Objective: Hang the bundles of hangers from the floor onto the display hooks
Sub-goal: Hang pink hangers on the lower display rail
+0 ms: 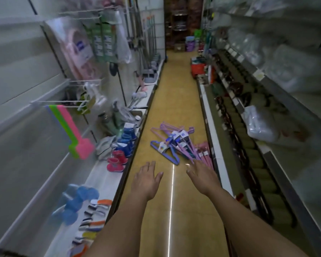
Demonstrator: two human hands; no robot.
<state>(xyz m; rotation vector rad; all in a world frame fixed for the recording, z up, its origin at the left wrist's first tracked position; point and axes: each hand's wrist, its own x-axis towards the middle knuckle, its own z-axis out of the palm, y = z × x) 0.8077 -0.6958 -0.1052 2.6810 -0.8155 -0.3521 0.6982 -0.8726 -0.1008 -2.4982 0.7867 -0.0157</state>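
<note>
Several bundles of plastic hangers lie in a heap on the yellow aisle floor: purple bundles (176,135), a blue bundle (165,150) in front, and pink ones (205,154) at the right. Both my arms stretch forward over the floor. My left hand (146,179) is spread flat, palm down, holding nothing, a short way before the blue bundle. My right hand (201,176) is also spread and empty, its fingertips just short of the pink hangers. White wire display hooks (50,102) stick out from the left wall panel, one carrying coloured flat tools (72,130).
The narrow aisle runs between a left shelf with small pink boots (117,161), blue boots (127,138), bottles and brushes, and right shelves (248,145) with dark goods and plastic bags. Baskets and a red crate (197,68) stand at the far end.
</note>
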